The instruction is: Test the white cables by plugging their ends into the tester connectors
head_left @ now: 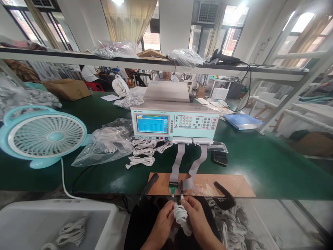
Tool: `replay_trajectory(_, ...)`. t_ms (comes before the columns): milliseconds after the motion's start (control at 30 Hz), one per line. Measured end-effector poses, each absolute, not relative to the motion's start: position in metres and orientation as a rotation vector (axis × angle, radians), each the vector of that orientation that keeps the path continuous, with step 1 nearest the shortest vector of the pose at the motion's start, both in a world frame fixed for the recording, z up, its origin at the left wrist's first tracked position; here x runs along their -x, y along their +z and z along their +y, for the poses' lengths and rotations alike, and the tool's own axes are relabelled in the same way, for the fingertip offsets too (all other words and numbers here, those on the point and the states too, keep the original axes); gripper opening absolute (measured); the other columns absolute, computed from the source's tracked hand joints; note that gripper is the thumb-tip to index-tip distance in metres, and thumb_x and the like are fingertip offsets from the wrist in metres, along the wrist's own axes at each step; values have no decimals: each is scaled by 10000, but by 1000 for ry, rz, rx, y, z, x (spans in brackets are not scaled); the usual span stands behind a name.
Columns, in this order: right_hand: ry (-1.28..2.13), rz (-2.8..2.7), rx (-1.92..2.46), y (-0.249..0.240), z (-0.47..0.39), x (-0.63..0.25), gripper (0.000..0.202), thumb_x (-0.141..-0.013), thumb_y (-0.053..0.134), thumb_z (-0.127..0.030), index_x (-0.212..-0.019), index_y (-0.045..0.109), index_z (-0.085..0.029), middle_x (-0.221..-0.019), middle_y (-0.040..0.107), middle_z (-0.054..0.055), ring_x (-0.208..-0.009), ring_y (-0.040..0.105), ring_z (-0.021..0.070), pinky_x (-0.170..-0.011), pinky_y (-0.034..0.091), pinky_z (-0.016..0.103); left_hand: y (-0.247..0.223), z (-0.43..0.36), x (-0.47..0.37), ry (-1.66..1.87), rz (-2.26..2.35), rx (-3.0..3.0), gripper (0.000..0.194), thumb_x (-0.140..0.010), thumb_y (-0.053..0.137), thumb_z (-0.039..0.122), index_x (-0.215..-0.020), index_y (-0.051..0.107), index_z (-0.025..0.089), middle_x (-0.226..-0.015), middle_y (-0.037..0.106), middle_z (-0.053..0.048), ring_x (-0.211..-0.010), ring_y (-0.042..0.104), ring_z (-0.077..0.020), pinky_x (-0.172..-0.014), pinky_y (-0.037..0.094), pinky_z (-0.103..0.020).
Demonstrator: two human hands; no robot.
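Observation:
My left hand [163, 219] and my right hand [197, 216] are both closed on a coiled white cable [180, 213], low in the middle of the head view. Between my right thumb and fingers, a white plug [181, 197] meets a dark connector [181, 186] at the end of one grey ribbon cable [199, 161]. My left fingers pinch the other side of the coil, just below a small green circuit board [173, 190] with a metal tip. That board hangs from the second ribbon cable [178, 161]. Whether the plug is fully seated, I cannot tell.
A tester [194, 121] with a lit screen stands on the green table [247, 166]. Several coiled cables [142, 160], a plastic bag [111, 142] and a blue fan [49, 135] lie left. A white bin [104, 215] is lower left; more cables [236, 222] lie lower right.

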State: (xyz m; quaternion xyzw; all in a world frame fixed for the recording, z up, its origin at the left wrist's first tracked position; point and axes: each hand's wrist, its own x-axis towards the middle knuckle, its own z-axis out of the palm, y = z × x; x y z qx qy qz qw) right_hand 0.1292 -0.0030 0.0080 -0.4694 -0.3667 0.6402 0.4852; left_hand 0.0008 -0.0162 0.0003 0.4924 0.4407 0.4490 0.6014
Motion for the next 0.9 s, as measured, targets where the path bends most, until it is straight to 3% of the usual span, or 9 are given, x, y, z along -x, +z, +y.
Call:
replay_trajectory(167,1584,-860,1107,15,-3,-129,308,-681,681,-437,-637,576,-151,-577,544,-6,-532,463,135,-519,379,223,7,-16,-8,1249,1120,-1105,249,-816,494,335,-700,613,150,-789,544,-27,-756,502,-167,-706,406,-235)
replay_trajectory(367,1606,-968,1101,12,0,-135,266,-711,666,-412,-708,638,-147,-616,580,6,-594,513,162,-592,415,247,9,-14,-13,1310,1222,-963,238,-787,518,337,-674,599,144,-683,558,-17,-661,496,-159,-619,402,-224)
replay_trajectory(600,1609,-1028,1142,11,1,-137,280,-703,665,-423,-777,670,-152,-640,602,20,-600,510,177,-611,413,269,10,-10,-17,1360,1254,-856,278,-757,537,300,-525,528,147,-542,472,25,-544,414,-111,-522,351,-202)
replay_trajectory(900,1597,-1046,1166,-2,4,-140,225,-693,664,-390,-801,675,-193,-716,651,30,-644,560,221,-607,440,298,-4,-8,-21,1329,1256,-868,333,-798,493,385,-656,623,114,-567,572,-19,-568,497,-142,-553,404,-240)
